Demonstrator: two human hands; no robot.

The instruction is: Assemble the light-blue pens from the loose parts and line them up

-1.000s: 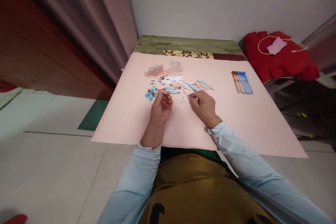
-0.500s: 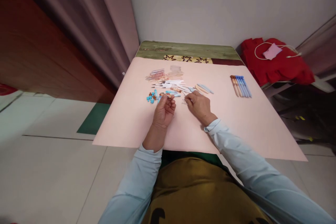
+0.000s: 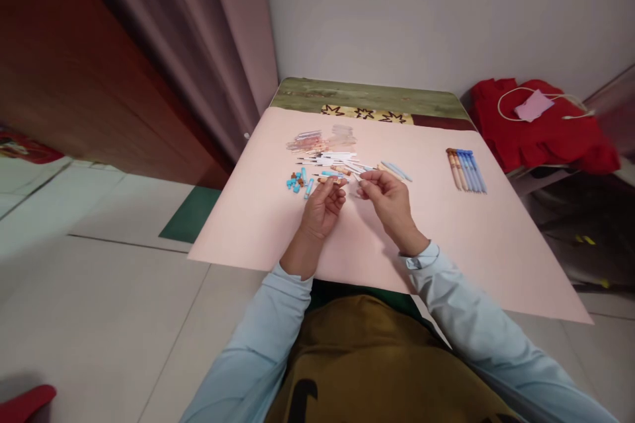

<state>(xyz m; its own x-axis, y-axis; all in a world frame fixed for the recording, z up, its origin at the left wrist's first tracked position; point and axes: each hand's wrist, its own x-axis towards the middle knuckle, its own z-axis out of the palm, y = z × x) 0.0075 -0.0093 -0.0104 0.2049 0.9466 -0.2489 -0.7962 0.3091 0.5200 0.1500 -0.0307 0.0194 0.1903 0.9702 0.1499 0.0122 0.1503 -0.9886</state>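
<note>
My left hand [image 3: 321, 213] is closed, palm up, its thumb and fingers pinching a brown-and-orange pen barrel [image 3: 328, 180]. My right hand [image 3: 393, 203] hovers just to its right, thumb and forefinger pressed together on something small and pale, too fine to name. Beyond the hands lies a heap of white pen refills [image 3: 337, 158] with dark tips. Left of the left hand are blue and brown pen caps [image 3: 296, 182] and a light blue barrel piece [image 3: 309, 188]. Cream and light blue barrels [image 3: 395, 170] rest behind the right hand.
Clear and pinkish pen parts [image 3: 317, 141] are piled at the back of the pink sheet [image 3: 248, 225]. Several assembled pens [image 3: 467, 172], brown and blue, lie in a row at the right. A red cloth [image 3: 536, 132] with a white cable sits beside the table.
My right hand has lifted from the small parts on the sheet and now pinches near the left hand. The left hand still holds the barrel. The view has shifted slightly left.
</note>
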